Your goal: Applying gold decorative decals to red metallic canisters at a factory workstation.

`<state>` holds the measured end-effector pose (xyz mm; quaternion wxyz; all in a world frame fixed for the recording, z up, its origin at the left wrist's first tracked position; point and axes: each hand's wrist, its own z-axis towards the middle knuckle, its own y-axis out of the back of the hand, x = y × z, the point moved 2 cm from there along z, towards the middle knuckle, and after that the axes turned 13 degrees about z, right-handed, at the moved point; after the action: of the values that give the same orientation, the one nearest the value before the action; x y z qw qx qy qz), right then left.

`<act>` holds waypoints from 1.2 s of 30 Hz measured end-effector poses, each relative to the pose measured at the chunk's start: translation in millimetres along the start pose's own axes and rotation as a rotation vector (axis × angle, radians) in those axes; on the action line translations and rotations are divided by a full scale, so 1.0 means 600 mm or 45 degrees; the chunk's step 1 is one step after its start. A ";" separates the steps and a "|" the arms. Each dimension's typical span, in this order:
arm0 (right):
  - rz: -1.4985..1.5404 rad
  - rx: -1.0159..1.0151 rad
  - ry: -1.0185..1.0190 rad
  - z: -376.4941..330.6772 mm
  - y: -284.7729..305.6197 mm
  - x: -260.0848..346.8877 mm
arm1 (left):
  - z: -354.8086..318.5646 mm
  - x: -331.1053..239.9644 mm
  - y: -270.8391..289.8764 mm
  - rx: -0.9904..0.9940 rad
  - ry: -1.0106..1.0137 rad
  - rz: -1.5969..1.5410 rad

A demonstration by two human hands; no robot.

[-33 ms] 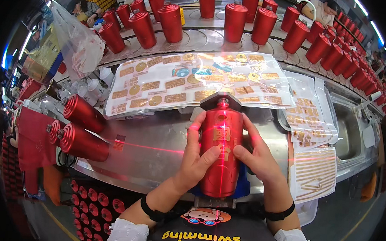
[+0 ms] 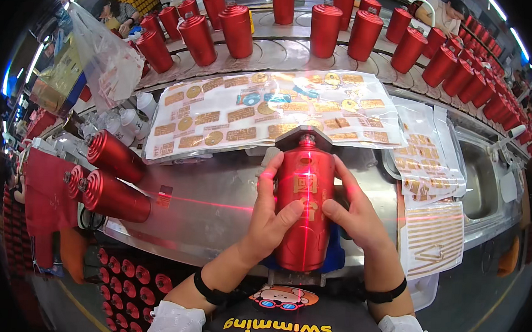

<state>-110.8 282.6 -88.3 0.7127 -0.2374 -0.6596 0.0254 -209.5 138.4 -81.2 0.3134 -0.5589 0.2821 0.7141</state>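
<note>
A red metallic bottle lies in front of me, its neck pointing away and resting against a dark angled bracket. Gold characters run down its front. My left hand wraps its left side, thumb on the lower gold character. From the right, my right hand grips it too, with the thumb pressed near the same character. Thin red light lines cross on the bottle. Blue material shows beneath its lower part. Beyond the bracket lies a clear sheet of gold stickers.
Several red bottles stand on a curved conveyor at the back. Three more red bottles lie tilted at the left of the metal table. On the right are further sticker sheets and a sink. Two people sit beyond the conveyor.
The bottles on the conveyor have shifted very slightly. My hands and the held bottle show no visible movement.
</note>
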 end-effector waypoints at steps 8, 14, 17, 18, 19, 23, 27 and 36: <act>-0.039 0.081 -0.014 0.005 0.009 0.008 | 0.010 -0.004 -0.006 0.015 -0.004 -0.041; -0.021 0.114 -0.005 0.007 0.013 0.005 | 0.008 0.000 -0.003 0.020 0.032 -0.245; -0.032 0.122 -0.016 0.006 0.017 0.007 | 0.009 0.000 -0.007 0.047 0.042 -0.227; 0.018 0.122 -0.024 0.006 0.017 0.006 | 0.010 -0.001 -0.007 0.062 0.021 -0.125; 0.017 0.129 -0.024 0.008 0.017 0.004 | 0.010 -0.002 -0.006 0.055 0.019 -0.123; -0.026 0.103 -0.022 0.009 0.017 0.002 | 0.010 -0.010 -0.004 0.102 0.065 -0.218; 0.051 0.115 -0.021 0.012 0.022 -0.002 | 0.011 0.001 -0.001 0.081 0.061 -0.222; 0.004 0.087 -0.030 0.013 0.017 -0.003 | 0.013 0.001 -0.004 0.066 0.039 -0.088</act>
<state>-115.8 293.5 -93.8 0.7126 -0.2136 -0.6663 0.0520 -212.4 146.0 -80.1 0.3479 -0.5709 0.2856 0.6866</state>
